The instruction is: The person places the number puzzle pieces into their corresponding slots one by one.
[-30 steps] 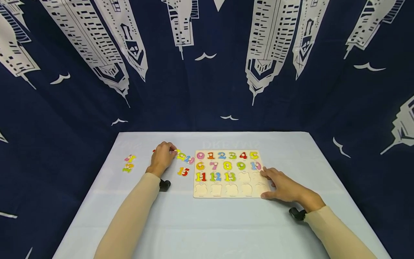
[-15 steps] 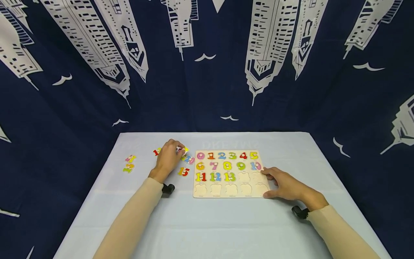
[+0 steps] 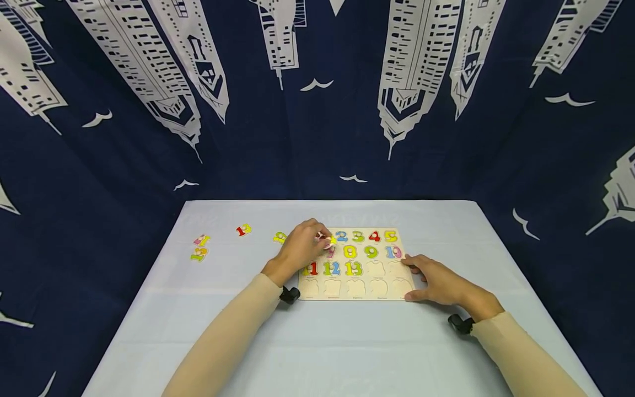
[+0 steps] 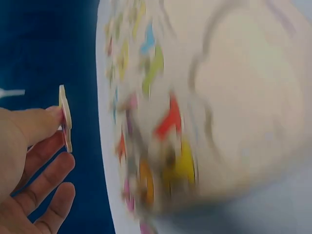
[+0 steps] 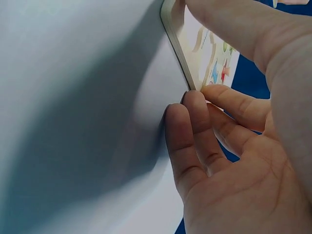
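Observation:
My left hand (image 3: 302,245) is over the upper left of a wooden number puzzle board (image 3: 379,288). Between thumb and fingers it pinches a thin number puzzle piece (image 4: 67,122), edge-on in the left wrist view; yellow and pink show on it from the head. Colourful numbers from 1 to 13 are visible in the board's upper rows, with the 0 and 6 behind the hand. Bare recesses fill the bottom row and the right of the third. At the board's right edge rests my right hand (image 3: 439,284), fingertips and thumb touching the edge, fingers nearly straight.
On the white table (image 3: 347,342), a pink-and-yellow piece (image 3: 201,240) and a green-and-yellow piece (image 3: 199,254) lie far left. A red-and-yellow piece (image 3: 243,230) and a yellow-green piece (image 3: 280,237) lie nearer the board. A navy printed cloth (image 3: 297,138) stands behind.
My left hand has moved right, from the loose pieces to over the board, carrying a number piece; its arm now covers the loose pieces beside the board. My right hand stays at the board's edge.

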Demonstrator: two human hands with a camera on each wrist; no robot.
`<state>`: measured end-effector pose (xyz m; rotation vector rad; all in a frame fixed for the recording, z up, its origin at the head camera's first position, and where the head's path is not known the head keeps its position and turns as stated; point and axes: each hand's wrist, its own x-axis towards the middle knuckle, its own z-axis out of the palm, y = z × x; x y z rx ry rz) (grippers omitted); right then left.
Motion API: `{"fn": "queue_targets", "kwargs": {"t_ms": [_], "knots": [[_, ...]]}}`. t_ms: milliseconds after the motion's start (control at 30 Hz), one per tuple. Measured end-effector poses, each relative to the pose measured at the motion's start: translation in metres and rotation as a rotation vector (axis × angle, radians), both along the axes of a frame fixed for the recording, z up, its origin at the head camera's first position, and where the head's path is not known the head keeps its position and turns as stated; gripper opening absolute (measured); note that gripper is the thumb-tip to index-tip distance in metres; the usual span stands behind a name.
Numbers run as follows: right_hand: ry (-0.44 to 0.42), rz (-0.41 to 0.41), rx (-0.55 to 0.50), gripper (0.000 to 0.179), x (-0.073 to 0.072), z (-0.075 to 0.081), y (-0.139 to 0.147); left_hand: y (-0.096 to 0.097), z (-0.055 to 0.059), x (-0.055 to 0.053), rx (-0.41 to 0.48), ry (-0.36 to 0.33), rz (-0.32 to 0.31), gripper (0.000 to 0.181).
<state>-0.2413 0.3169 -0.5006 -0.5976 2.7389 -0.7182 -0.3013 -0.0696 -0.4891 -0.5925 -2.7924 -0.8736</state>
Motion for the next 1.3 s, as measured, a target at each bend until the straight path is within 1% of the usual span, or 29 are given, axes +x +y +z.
{"fn": "queue_targets", "kwargs": {"t_ms": [133, 333, 467, 567, 733, 900, 1100, 1300], "knots": [[-0.004, 0.002, -0.006, 0.097, 0.0, -0.001, 0.0, 0.026, -0.004, 0.001, -0.023, -0.003, -0.083, 0.012], [-0.003, 0.006, -0.021, 0.096, 0.0, -0.002, 0.001, 0.062, -0.007, 0.005, -0.075, -0.002, -0.163, 0.009], [0.001, 0.014, -0.021, 0.095, 0.0, -0.002, 0.001, 0.08, -0.011, 0.009, -0.088, -0.029, -0.214, 0.007], [0.002, 0.021, -0.023, 0.094, 0.0, -0.002, 0.001, 0.09, -0.017, 0.01, -0.1, -0.041, -0.245, 0.006], [0.005, 0.022, -0.026, 0.094, 0.001, -0.002, 0.001, 0.1, -0.027, 0.01, -0.126, -0.046, -0.255, 0.005], [0.003, 0.022, -0.021, 0.094, 0.001, -0.003, 0.001, 0.105, -0.032, 0.01, -0.147, -0.046, -0.261, 0.004], [0.001, 0.02, -0.018, 0.094, 0.0, -0.002, 0.001, 0.108, -0.031, 0.011, -0.15, -0.034, -0.301, 0.005], [0.001, 0.02, -0.01, 0.094, -0.001, -0.002, 0.002, 0.11, -0.028, 0.013, -0.189, -0.021, -0.284, 0.007]]}}
